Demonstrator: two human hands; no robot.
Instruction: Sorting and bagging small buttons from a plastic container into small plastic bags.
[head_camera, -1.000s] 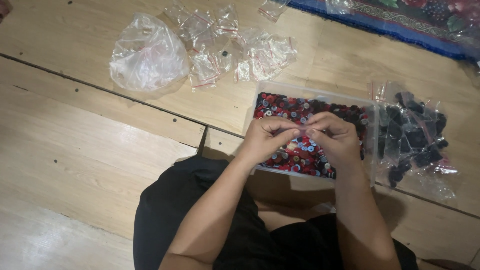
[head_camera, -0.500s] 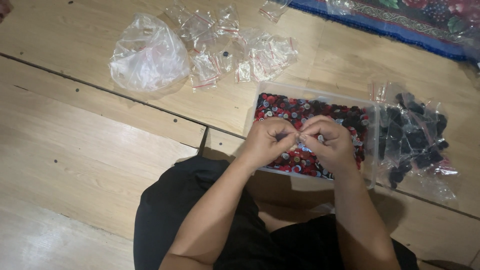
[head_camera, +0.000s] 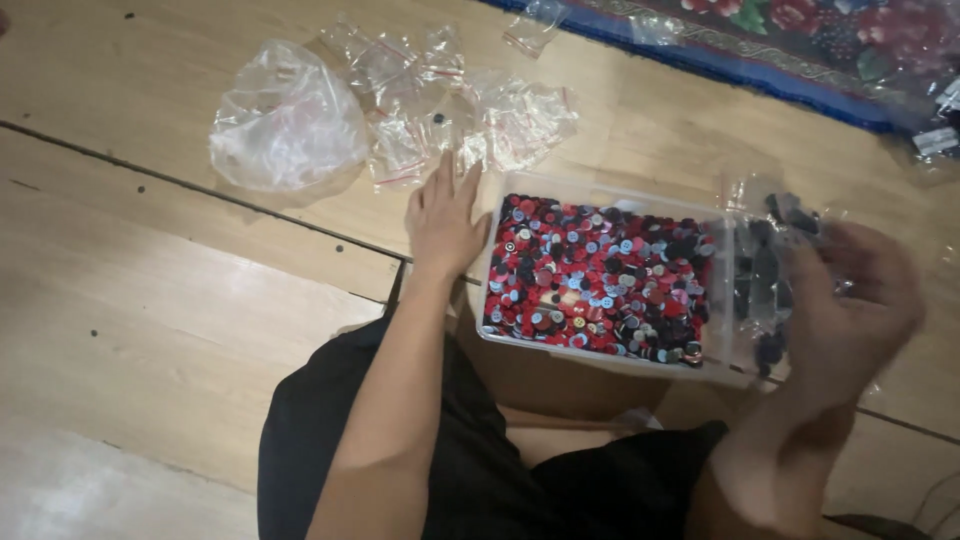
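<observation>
A clear plastic box (head_camera: 600, 357) full of red, blue and black buttons rests on the wooden floor in front of my lap. My left hand (head_camera: 445, 215) lies open and flat on the floor just left of the box, fingers pointing at a heap of small empty zip bags (head_camera: 450, 110). My right hand (head_camera: 850, 300) is blurred, fingers curled, over clear bags of dark buttons (head_camera: 765, 270) right of the box. Whether it holds anything cannot be made out.
A large crumpled clear plastic bag (head_camera: 285, 125) lies at the far left of the zip bags. A flowered rug with a blue edge (head_camera: 800, 40) runs along the top right. More small bags (head_camera: 535, 25) lie near the rug edge.
Both hands were together over the box, pinching something small. They have separated: the left moved left onto the floor, the right swung right over the bags of dark buttons.
</observation>
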